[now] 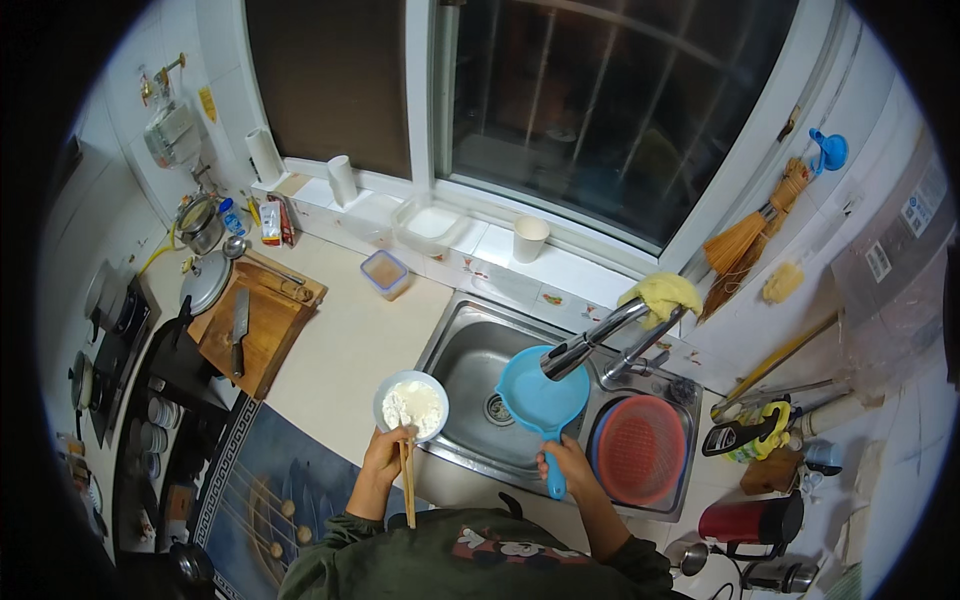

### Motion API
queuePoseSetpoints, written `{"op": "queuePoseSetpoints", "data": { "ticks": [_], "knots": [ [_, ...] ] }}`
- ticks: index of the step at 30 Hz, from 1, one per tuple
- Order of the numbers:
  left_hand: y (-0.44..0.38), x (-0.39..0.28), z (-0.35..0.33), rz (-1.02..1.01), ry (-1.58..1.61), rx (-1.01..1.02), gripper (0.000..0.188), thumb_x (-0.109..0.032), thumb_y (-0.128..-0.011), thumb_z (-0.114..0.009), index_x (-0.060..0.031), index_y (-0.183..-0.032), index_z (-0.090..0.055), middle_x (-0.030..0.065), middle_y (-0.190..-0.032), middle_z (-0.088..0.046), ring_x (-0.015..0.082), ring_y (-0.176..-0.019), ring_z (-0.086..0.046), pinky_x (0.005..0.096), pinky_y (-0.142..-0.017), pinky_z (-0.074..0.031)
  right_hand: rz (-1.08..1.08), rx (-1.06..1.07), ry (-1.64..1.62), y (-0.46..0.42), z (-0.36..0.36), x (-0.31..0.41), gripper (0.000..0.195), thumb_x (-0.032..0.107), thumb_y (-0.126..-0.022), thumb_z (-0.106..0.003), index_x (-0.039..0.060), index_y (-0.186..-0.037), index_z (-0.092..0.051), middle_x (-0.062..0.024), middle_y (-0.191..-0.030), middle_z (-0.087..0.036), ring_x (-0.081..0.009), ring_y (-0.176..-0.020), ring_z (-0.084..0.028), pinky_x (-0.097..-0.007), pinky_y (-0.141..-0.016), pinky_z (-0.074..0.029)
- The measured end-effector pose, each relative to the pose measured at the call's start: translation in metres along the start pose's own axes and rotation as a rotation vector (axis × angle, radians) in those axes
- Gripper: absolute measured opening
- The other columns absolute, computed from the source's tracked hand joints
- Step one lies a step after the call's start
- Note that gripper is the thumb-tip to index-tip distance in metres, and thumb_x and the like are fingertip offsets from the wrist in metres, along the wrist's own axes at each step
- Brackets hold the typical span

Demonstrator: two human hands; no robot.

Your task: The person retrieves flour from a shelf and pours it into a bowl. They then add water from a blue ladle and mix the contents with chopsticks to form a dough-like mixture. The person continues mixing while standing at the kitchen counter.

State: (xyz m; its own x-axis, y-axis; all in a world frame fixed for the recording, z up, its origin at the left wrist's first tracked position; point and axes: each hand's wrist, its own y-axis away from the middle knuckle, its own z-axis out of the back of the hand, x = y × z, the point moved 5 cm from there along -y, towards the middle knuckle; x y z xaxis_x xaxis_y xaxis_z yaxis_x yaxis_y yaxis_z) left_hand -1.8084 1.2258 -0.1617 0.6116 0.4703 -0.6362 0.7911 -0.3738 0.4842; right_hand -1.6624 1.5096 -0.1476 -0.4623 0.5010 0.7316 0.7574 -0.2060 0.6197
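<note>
My left hand grips the near rim of a white bowl and a pair of wooden chopsticks. White powder, which looks like flour, and a pale liquid lie in the bowl, at the sink's left edge. My right hand is closed round the handle of a light blue plastic ladle, whose round cup is over the steel sink, below the spout of the chrome faucet. Whether water runs from the spout, I cannot tell.
A red plastic colander fills the small right basin. A cleaver lies on a wooden cutting board at the left, near a pot lid. A lidded plastic box is behind the bowl. A paper cup stands on the windowsill.
</note>
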Motion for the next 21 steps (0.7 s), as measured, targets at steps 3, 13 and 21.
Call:
{"op": "queuePoseSetpoints", "data": {
  "ticks": [3,13,21],
  "knots": [
    [0.012,-0.004,0.022,-0.031,0.028,-0.040,0.044,0.001,-0.069,-0.060,-0.0001,-0.112,-0.047,0.0100,-0.094,-0.057,0.0204,-0.081,-0.060,0.0304,-0.069,-0.054,-0.021,-0.012,-0.038,0.001,-0.004,-0.003,0.015,0.011,-0.081,-0.055,0.0018,-0.090,-0.047,-0.0086,-0.069,-0.054,-0.0142,-0.052,-0.051,-0.0288,-0.045,-0.044],
    [0.043,-0.019,0.058,-0.088,0.180,-0.054,0.048,0.008,-0.069,-0.057,0.0036,-0.115,-0.044,0.0150,-0.105,-0.055,0.0271,-0.094,-0.059,0.0371,-0.083,-0.052,0.005,-0.058,-0.135,0.005,-0.017,-0.018,0.021,0.011,-0.081,-0.054,0.0010,-0.098,-0.045,-0.0099,-0.069,-0.054,-0.0148,-0.051,-0.051,-0.0289,-0.044,-0.045],
    [0.043,-0.033,0.084,0.004,0.130,-0.096,0.048,0.005,-0.070,-0.057,-0.0010,-0.116,-0.045,0.0115,-0.100,-0.056,0.0241,-0.087,-0.060,0.0340,-0.074,-0.053,0.058,-0.108,-0.157,0.010,-0.038,-0.020,0.017,0.011,-0.083,-0.053,-0.0015,-0.091,-0.046,-0.0106,-0.069,-0.053,-0.0144,-0.050,-0.050,-0.0284,-0.044,-0.044]
  ]
}}
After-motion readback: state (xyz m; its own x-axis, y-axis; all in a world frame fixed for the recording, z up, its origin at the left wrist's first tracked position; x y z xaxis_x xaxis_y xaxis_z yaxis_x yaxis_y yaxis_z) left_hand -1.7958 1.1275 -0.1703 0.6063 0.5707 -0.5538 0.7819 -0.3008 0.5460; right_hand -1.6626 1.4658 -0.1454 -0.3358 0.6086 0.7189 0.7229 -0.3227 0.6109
